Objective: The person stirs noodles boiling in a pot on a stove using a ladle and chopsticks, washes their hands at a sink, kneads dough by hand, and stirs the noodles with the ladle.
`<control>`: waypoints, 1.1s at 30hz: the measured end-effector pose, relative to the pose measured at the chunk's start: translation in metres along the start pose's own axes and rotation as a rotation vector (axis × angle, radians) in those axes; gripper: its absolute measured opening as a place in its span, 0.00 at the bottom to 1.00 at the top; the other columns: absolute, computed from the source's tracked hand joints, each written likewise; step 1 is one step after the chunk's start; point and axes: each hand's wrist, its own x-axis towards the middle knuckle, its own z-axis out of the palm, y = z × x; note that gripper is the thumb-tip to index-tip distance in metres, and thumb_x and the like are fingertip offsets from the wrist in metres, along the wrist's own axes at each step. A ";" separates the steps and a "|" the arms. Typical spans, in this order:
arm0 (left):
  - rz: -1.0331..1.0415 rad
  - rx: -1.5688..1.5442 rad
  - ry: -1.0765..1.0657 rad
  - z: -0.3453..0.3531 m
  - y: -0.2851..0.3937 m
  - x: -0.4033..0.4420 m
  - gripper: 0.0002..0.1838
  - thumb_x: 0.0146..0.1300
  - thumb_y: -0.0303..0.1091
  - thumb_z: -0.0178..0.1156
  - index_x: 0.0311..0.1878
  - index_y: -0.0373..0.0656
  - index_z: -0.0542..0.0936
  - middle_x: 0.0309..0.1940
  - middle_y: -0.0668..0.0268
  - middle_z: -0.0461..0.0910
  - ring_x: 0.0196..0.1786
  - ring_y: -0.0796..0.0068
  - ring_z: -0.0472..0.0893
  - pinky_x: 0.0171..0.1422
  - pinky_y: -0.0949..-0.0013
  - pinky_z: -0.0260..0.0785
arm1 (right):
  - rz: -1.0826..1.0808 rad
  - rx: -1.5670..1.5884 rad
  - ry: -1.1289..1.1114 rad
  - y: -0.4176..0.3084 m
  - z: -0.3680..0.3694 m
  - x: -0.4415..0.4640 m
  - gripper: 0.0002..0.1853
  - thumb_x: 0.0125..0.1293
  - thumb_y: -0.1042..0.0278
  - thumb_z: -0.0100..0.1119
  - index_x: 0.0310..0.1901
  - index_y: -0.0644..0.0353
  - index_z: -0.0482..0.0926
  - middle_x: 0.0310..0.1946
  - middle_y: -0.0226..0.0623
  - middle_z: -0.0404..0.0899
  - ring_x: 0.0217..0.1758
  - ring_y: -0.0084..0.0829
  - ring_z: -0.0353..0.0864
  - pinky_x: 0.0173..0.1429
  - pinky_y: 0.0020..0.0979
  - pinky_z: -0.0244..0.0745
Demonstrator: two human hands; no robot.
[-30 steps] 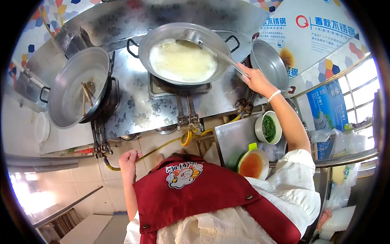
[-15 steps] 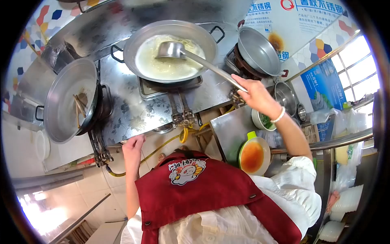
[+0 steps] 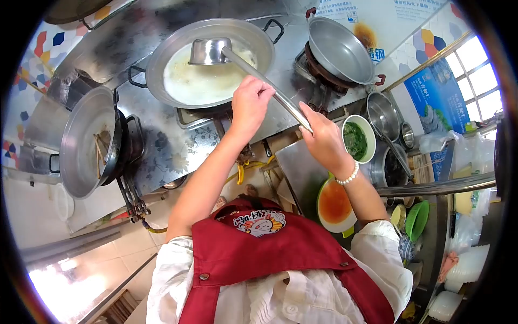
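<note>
A twist of the ladle [image 3: 211,52] about its long handle could spill its contents over the rim of the pan [image 3: 155,78]; the likely cause is uneven support, as the ladle's bowl lies far from the grip. The pan sits towards the back edge of the counter [image 3: 162,154], and the ladle's bowl is over the pale liquid [image 3: 197,83] (whether it touches the surface is unclear). A lowered left wrist could contact the near rim, a probable burn point. The right hand [image 3: 325,141] grasps the handle's end beyond the counter's front edge, fingers wrapped, forearm angled forward. The left hand [image 3: 251,107] is raised inside that edge, fingers bent beside the handle; whether they grip it cannot be told.
</note>
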 end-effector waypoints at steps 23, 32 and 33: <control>-0.409 0.459 -0.122 -0.146 -0.041 -0.184 0.12 0.57 0.34 0.63 0.26 0.35 0.78 0.23 0.49 0.77 0.28 0.46 0.77 0.33 0.55 0.68 | -0.193 -0.020 -0.097 0.073 0.017 0.123 0.26 0.58 0.75 0.57 0.60 0.58 0.71 0.45 0.55 0.78 0.47 0.53 0.78 0.51 0.41 0.74; -0.542 0.302 0.044 -0.175 -0.079 -0.227 0.11 0.59 0.32 0.63 0.28 0.33 0.77 0.18 0.53 0.75 0.20 0.65 0.72 0.28 0.65 0.66 | 0.362 0.237 -0.635 0.038 -0.048 0.115 0.28 0.65 0.73 0.52 0.68 0.58 0.64 0.16 0.23 0.63 0.16 0.13 0.61 0.20 0.22 0.59; -0.550 0.276 0.059 -0.176 -0.075 -0.226 0.11 0.59 0.32 0.63 0.28 0.32 0.77 0.17 0.55 0.74 0.20 0.69 0.71 0.28 0.66 0.65 | 0.407 0.274 -0.676 0.030 -0.054 0.113 0.28 0.65 0.73 0.52 0.68 0.58 0.63 0.16 0.21 0.63 0.15 0.12 0.60 0.19 0.21 0.57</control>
